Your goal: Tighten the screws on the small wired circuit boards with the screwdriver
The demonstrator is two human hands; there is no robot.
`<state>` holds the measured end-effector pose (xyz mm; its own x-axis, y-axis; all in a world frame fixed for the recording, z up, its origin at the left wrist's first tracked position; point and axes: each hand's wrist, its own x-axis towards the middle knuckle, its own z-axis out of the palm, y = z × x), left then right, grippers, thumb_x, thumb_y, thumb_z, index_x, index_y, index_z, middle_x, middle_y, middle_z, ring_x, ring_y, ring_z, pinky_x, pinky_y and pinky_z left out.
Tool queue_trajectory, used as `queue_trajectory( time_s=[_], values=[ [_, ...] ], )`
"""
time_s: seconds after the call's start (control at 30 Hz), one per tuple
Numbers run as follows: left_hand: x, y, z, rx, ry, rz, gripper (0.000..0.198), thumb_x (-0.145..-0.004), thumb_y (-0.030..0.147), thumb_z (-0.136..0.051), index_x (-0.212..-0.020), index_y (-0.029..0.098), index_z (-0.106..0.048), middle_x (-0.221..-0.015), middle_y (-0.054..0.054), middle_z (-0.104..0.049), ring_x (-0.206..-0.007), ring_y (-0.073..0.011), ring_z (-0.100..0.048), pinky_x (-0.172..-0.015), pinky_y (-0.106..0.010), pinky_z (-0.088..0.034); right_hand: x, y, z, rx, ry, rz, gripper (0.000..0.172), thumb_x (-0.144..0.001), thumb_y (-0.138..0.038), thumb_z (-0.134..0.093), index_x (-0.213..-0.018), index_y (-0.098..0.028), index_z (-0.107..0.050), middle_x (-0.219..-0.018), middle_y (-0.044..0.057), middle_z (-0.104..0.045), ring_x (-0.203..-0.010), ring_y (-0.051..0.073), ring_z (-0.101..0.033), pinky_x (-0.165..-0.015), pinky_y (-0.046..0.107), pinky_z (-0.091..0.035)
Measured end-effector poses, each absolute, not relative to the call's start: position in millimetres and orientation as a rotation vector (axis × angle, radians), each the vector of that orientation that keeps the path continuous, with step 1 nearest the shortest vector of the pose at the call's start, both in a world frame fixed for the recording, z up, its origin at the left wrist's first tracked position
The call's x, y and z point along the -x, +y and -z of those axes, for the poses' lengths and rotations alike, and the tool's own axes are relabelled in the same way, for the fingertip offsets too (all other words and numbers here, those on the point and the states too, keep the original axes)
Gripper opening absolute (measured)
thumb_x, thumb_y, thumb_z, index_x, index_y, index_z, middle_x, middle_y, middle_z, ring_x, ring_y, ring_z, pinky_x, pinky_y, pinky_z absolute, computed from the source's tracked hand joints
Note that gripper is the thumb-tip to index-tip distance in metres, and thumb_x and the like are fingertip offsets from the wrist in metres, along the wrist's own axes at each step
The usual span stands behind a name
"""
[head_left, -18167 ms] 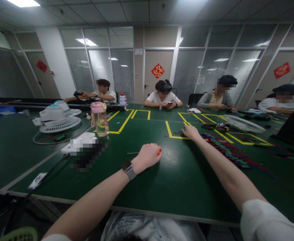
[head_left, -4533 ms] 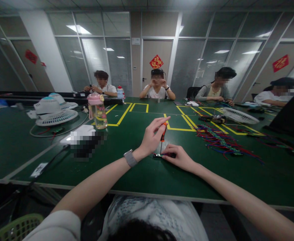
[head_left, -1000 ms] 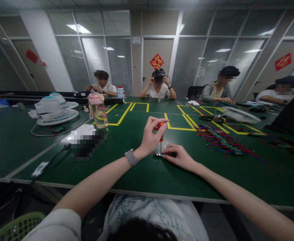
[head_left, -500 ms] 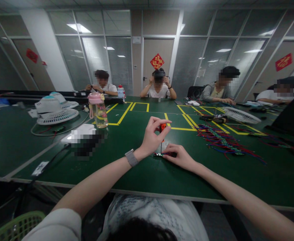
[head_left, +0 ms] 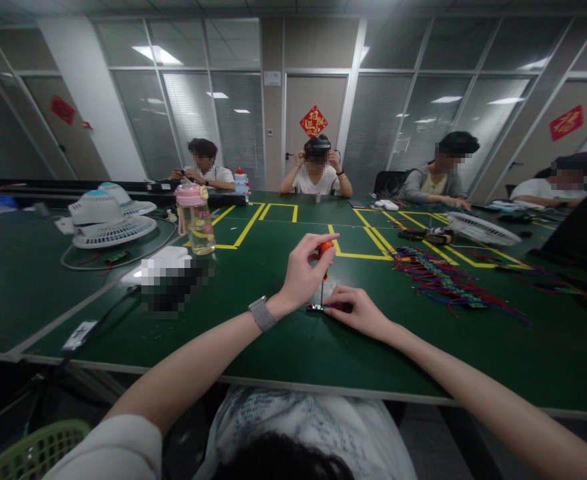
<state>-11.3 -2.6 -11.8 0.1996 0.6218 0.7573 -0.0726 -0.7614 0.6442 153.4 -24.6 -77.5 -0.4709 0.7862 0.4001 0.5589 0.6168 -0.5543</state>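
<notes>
My left hand point(head_left: 301, 272), with a grey watch point(head_left: 262, 313) at its wrist, is closed round the orange and black handle of a screwdriver point(head_left: 326, 247). The screwdriver stands upright, its thin shaft reaching down to a small circuit board point(head_left: 315, 309) on the green table. From the right, my right hand point(head_left: 357, 310) pinches the board's end, where dark red and blue wires run under the fingers. The exact spot where the tip meets the board is too small to make out.
A row of wired circuit boards point(head_left: 443, 277) lies to the right. Left are a pink-lidded bottle point(head_left: 196, 223), white fan parts point(head_left: 113, 223) and a blurred dark object point(head_left: 176, 287). Yellow tape point(head_left: 251, 227) marks the green table point(head_left: 273, 360). Several people sit across the table.
My left fingers have shifted slightly round the screwdriver handle, and its orange top shows more. My right hand and the board have stayed in place.
</notes>
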Motion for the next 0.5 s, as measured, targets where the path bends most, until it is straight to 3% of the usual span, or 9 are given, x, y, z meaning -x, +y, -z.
queue_trajectory(
  time_s=[0.13, 0.33, 0.5],
  values=[
    [13.1, -3.8, 10.4, -1.997, 0.646, -1.709, 0.017, -0.084, 0.028, -0.059, -0.097, 0.021, -0.067, -0.094, -0.004, -0.052, -0.086, -0.0124, -0.055, -0.072, -0.022, -0.050, -153.3, -24.3, 77.8, 1.054, -2.210, -0.448, 0.018, -0.082, -0.027, -0.061, -0.088, -0.016, -0.074, -0.074, 0.004, -0.061, -0.065, 0.013, -0.055, -0.059, 0.025, -0.043],
    [10.9, -3.0, 9.8, -1.867, 0.445, -1.600, 0.030, -0.094, 0.029, -0.040, -0.113, 0.022, -0.061, -0.110, -0.007, -0.054, -0.088, -0.0125, -0.060, -0.073, -0.024, -0.054, -153.6, -24.2, 77.8, 1.048, -2.203, -0.460, 0.018, -0.082, -0.028, -0.061, -0.088, -0.016, -0.073, -0.075, 0.005, -0.062, -0.066, 0.014, -0.056, -0.060, 0.025, -0.044],
    [8.9, -1.0, 12.4, -1.760, 0.441, -1.587, 0.031, -0.090, 0.028, -0.049, -0.119, 0.019, -0.055, -0.101, -0.007, -0.061, -0.083, -0.0124, -0.063, -0.074, -0.026, -0.055, -153.1, -24.5, 77.6, 1.044, -2.195, -0.467, 0.019, -0.082, -0.030, -0.061, -0.088, -0.016, -0.074, -0.075, 0.005, -0.062, -0.066, 0.014, -0.056, -0.060, 0.025, -0.044]
  ],
)
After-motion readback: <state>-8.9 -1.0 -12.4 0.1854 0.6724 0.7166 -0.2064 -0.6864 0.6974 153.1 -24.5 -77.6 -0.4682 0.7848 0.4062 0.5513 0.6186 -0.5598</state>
